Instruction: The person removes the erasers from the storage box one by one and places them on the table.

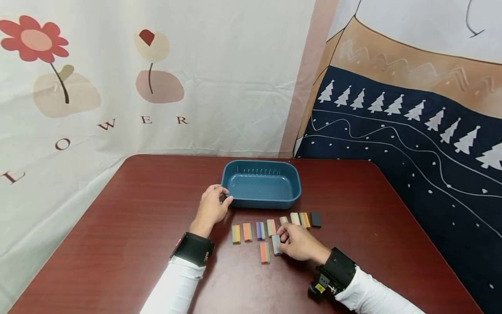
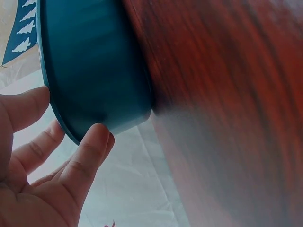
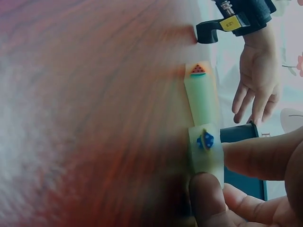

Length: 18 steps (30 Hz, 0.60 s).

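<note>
Dark red wooden table (image 1: pixel 117 244) carries all.
Teal plastic tub (image 1: pixel 261 188) sits far centre, upright.
Left hand (image 1: pixel 212 207) at tub's near-left corner, fingers loosely spread, thumb (image 2: pixel 90 151) and fingertips touching outer wall, no squeeze.
Right hand (image 1: pixel 300 241) near centre, thumb and forefinger pinching pale teal eraser block (image 1: pixel 276 244).
Row of striped eraser blocks (image 1: pixel 259 230) lies between tub and hands.

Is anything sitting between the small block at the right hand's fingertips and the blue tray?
Yes. The row of blocks lies across the table between the block the right hand pinches and the blue tray.
</note>
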Tool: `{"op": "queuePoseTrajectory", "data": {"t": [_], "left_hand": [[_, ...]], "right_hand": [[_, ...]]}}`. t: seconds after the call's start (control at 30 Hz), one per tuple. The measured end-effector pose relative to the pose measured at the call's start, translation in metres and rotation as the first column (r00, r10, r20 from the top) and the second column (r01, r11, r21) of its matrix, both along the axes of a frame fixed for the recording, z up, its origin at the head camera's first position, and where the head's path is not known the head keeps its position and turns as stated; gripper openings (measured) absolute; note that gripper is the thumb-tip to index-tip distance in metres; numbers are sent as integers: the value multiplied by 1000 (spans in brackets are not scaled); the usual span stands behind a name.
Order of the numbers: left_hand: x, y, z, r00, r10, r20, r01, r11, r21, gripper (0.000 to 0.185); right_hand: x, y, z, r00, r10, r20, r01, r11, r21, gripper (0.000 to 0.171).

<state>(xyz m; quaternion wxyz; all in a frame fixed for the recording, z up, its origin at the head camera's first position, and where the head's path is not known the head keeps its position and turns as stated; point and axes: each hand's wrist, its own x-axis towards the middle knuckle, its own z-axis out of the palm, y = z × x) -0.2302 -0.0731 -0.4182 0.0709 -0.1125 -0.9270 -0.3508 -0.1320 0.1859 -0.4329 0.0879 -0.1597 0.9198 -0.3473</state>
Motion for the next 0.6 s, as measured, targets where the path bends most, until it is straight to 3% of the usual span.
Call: {"op": "queuePoseTrajectory", "data": {"t": [0.43,0.6], "left_hand": [[1,-8,-2,999,-1,-32,1,1000,-10,24],[0,-8,-3,1000,-8,-11,8,1000,-9,40]], "right_hand": [[-2,-5,-4,1000,2,-17,-2,1000,14,24],[-2,-3,-2,1000,-2,-28,3,1000,5,22]]}}
